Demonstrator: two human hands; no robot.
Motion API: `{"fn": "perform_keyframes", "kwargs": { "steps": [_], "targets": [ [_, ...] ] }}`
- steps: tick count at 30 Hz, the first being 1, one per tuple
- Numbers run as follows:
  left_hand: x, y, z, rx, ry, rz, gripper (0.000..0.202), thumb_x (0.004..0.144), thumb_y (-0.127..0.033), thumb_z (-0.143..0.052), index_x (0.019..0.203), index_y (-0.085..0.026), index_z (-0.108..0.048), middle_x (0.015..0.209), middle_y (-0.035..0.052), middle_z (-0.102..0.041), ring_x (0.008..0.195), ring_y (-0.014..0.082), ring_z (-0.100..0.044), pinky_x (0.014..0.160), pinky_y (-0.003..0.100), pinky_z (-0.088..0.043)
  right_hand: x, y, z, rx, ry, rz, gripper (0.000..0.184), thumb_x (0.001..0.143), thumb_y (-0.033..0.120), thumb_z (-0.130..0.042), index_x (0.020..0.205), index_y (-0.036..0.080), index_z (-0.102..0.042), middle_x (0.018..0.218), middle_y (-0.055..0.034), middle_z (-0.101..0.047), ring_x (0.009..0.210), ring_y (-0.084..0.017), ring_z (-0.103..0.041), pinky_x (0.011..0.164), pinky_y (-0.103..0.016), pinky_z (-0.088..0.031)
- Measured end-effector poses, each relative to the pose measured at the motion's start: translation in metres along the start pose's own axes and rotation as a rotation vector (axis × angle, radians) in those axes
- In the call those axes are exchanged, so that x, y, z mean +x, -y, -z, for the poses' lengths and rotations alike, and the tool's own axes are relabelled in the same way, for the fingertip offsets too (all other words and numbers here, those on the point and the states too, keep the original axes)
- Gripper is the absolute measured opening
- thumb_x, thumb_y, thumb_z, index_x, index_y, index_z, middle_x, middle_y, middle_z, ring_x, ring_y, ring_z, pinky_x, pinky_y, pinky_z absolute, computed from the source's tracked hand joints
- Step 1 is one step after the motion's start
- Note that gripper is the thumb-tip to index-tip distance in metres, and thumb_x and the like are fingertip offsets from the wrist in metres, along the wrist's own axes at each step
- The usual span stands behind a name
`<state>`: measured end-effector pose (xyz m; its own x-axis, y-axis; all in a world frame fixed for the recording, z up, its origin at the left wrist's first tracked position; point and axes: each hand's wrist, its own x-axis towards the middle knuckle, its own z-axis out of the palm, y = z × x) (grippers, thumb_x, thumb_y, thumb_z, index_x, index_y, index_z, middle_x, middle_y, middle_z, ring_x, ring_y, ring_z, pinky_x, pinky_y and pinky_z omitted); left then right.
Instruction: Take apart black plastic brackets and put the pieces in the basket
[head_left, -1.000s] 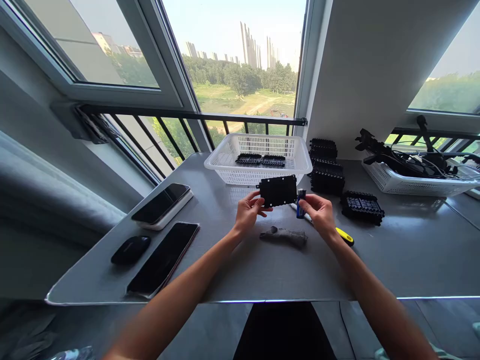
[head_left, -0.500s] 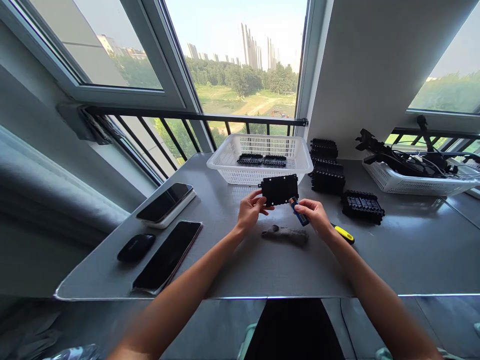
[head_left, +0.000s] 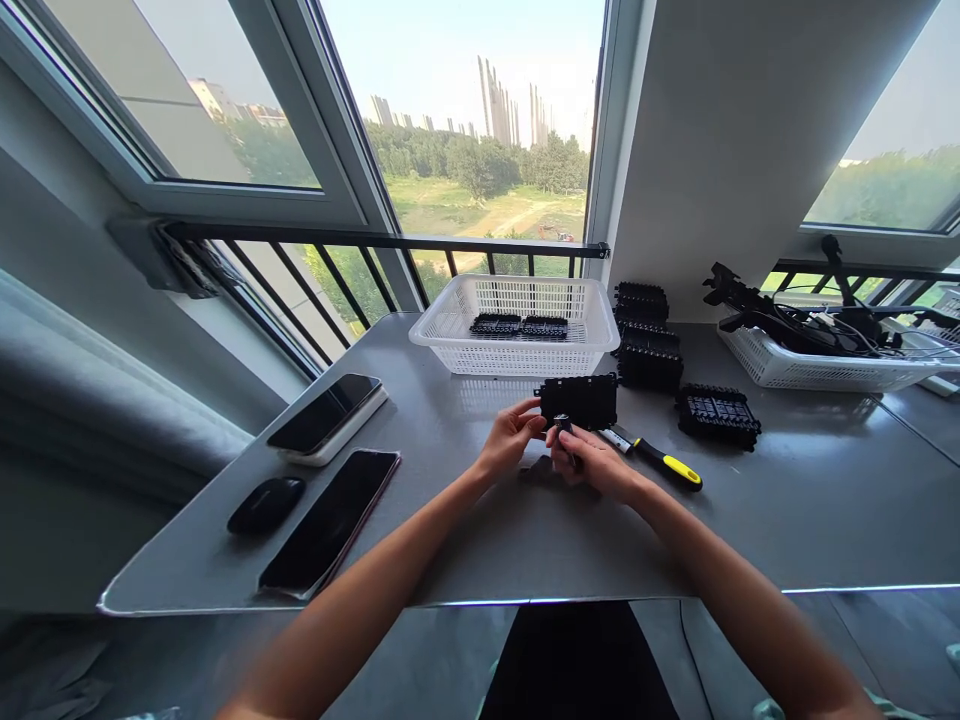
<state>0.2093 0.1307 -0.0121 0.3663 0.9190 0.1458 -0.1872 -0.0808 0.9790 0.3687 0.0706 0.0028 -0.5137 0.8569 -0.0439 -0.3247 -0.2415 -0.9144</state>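
Note:
My left hand (head_left: 514, 437) is closed on the left edge of a flat black plastic panel (head_left: 581, 400) with notched edges, held up above the table. In my right hand (head_left: 585, 462) is a blue lighter (head_left: 562, 424), upright, with its metal top just in front of the panel's lower edge. Fingers cover most of the lighter. Beneath my hands a grey, rag-like strip (head_left: 534, 474) lies on the table, largely hidden. Close to my right wrist rests a tool with a yellow and black handle (head_left: 675, 467) and a metal blade, partly behind the hand.
A white plastic basket (head_left: 514, 362) with black panels inside stands at the back. Stacked black panels (head_left: 649, 358) and a smaller pile (head_left: 718, 415) are to its right. Another basket (head_left: 832, 372) holds black gear and cables. Two phones (head_left: 330, 525) (head_left: 326, 412) and a black mouse-like object (head_left: 266, 505) lie left.
The panel has shifted right and slightly down. My right hand has moved left and turned the lighter upright in front of the panel. More of the yellow-handled tool shows.

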Motion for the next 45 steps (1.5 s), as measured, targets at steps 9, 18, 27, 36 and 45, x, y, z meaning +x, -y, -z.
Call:
{"fn": "perform_keyframes", "kwargs": {
  "steps": [9,18,27,36,45],
  "targets": [
    [-0.003,-0.002,0.0,0.005,0.048,0.028,0.051,0.069,-0.044,-0.075,0.107,-0.013,-0.062,0.079,0.0049,-0.074,0.067,0.0172,-0.068,0.07,0.031,-0.055,-0.001,-0.003,-0.008,0.154,0.035,0.023,0.046,0.079,0.065,-0.059,0.084,0.02,-0.051,0.076,0.0009,-0.045,0.066,-0.012,-0.039,0.054,-0.023,-0.034],
    [-0.003,-0.001,-0.001,0.023,0.103,-0.038,0.043,0.073,-0.044,-0.072,0.103,-0.013,-0.066,0.058,-0.001,-0.065,0.056,0.0128,-0.062,0.063,0.026,-0.052,0.0,-0.004,-0.008,0.229,0.075,-0.072,0.044,0.079,0.063,-0.058,0.085,0.02,-0.051,0.069,0.0033,-0.042,0.058,-0.01,-0.034,0.05,-0.02,-0.027],
    [-0.007,-0.009,-0.005,0.059,0.2,-0.013,0.032,0.077,-0.038,-0.069,0.098,-0.014,-0.068,0.069,0.0032,-0.07,0.064,0.0161,-0.066,0.072,0.031,-0.054,0.0,0.001,-0.007,0.27,0.036,-0.139,0.03,0.076,0.048,-0.046,0.064,0.02,-0.044,0.061,0.0022,-0.038,0.056,-0.012,-0.031,0.048,-0.022,-0.024],
    [-0.008,-0.009,-0.008,0.14,0.25,-0.063,0.03,0.08,-0.038,-0.064,0.099,-0.016,-0.069,0.08,0.0056,-0.073,0.078,0.0209,-0.069,0.076,0.032,-0.054,0.0,-0.001,-0.006,0.272,-0.026,-0.108,0.028,0.071,0.046,-0.044,0.059,0.021,-0.042,0.056,0.0021,-0.036,0.052,-0.012,-0.028,0.045,-0.022,-0.023],
    [-0.009,-0.007,-0.008,0.213,0.276,-0.08,0.028,0.083,-0.032,-0.058,0.103,-0.016,-0.069,0.094,0.0058,-0.073,0.091,0.0242,-0.069,0.083,0.036,-0.053,-0.002,0.003,-0.005,0.307,-0.04,-0.172,0.024,0.068,0.043,-0.041,0.059,0.021,-0.037,0.057,0.0022,-0.033,0.051,-0.011,-0.025,0.044,-0.022,-0.021]
  ]
}}
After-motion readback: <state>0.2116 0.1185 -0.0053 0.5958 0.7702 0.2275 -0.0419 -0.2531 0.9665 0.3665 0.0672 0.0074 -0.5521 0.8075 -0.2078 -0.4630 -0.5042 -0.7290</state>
